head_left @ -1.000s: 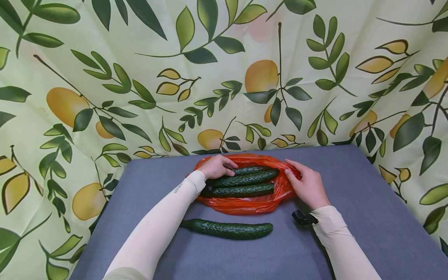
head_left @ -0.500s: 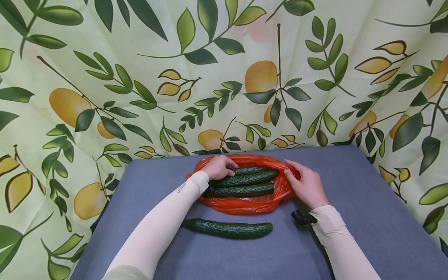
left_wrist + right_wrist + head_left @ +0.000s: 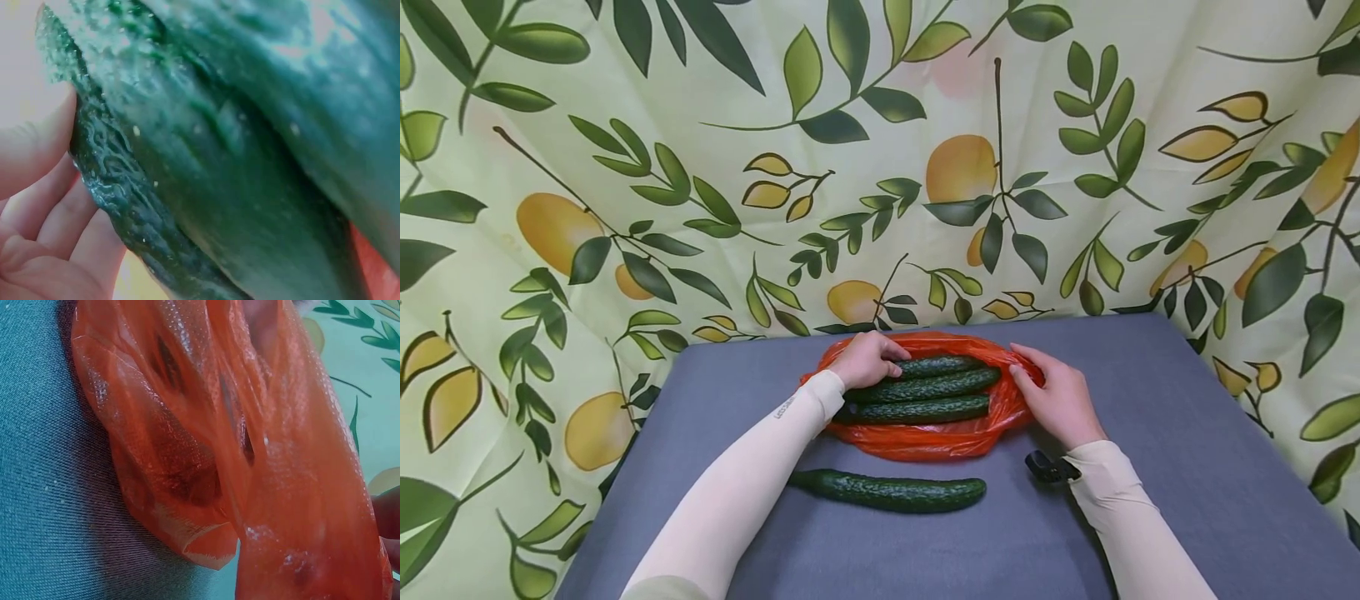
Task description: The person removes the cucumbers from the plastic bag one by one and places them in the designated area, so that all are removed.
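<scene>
Far cucumber [image 3: 942, 365]: dark green, glossy and bumpy, lying inside the red bag [image 3: 917, 447] toward its back side, its left end hidden from where I stand.
Left hand [image 3: 867, 361]: holding the far cucumber, thumb on one flank, fingers along the other.
Middle cucumber [image 3: 934, 386]: just in front of the far one, nearly parallel, the same deep green.
Near cucumber [image 3: 925, 409]: also in the bag, closest to its front edge; the left ends of this row are partly covered by hand and sleeve [image 3: 745, 475].
Red bag: thin, shiny, crumpled plastic, its mouth gaping upward.
Right hand [image 3: 1060, 396]: pinching the bag's right edge, thumb inside the rim.
Loose cucumber [image 3: 895, 492]: on the table [image 3: 1150, 400] in front of the bag, its stem end beside the left forearm.
Right wrist: black device [image 3: 1051, 467] strapped on.
Backdrop [image 3: 880, 108]: pale cloth printed with leaves and orange fruit.
</scene>
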### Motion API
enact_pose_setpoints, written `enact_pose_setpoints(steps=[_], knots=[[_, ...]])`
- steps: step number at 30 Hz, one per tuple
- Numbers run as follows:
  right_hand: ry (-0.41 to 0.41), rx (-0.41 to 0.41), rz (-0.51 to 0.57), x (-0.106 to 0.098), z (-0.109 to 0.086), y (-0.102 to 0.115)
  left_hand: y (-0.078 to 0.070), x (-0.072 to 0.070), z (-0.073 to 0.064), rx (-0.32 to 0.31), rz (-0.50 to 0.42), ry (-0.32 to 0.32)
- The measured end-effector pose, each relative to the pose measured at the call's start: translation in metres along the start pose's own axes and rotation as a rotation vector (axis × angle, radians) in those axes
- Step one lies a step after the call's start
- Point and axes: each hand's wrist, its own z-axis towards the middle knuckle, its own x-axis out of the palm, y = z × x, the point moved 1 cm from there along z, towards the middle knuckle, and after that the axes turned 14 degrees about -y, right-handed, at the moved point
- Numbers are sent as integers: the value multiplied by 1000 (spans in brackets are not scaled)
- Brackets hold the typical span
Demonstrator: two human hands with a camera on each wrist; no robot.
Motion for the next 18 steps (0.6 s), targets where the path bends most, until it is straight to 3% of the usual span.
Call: enact_pose_setpoints(steps=[6, 18], knots=[[-3, -4, 0, 0, -1, 0, -3, -8, -7, 29, -2, -49], [-3, -6, -5, -1, 0, -1, -14, -21, -28, 85, -41, -66]])
